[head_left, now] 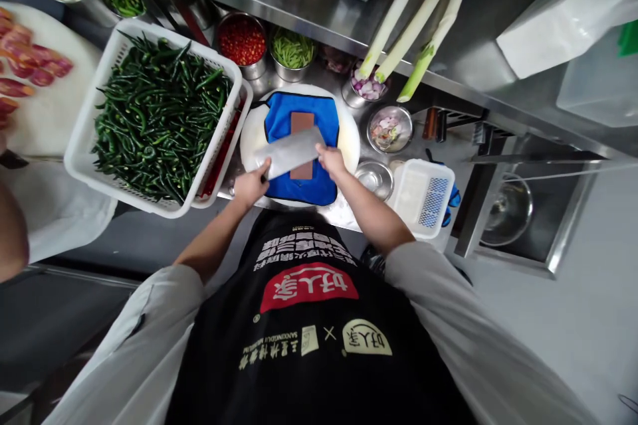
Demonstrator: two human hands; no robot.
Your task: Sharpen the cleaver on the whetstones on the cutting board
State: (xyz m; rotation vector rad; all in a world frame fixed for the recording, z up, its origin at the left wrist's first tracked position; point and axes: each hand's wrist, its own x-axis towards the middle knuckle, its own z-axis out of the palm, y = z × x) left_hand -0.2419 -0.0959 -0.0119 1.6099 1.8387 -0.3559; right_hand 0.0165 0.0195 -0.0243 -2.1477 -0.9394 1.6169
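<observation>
A wide grey cleaver (294,151) lies slantwise across a brown whetstone (302,122). The stone rests upright in view on a spread blue cloth (326,179), which covers much of a round white cutting board (349,139). At the cleaver's lower left end, my left hand (252,186) is closed on it with the thumb on top. My right hand (331,161) grips the other end, fingers closed. Which hand has the handle I cannot tell, because no handle shows.
Left stands a white basket of green chilies (162,119). Behind the board are bowls of chopped red chili (242,40) and green pieces (292,50). Leeks (399,6) overhang the shelf. Right are a metal bowl (373,179), a white basket (423,199) and a sink (528,212). Another person's arm (12,232) shows far left.
</observation>
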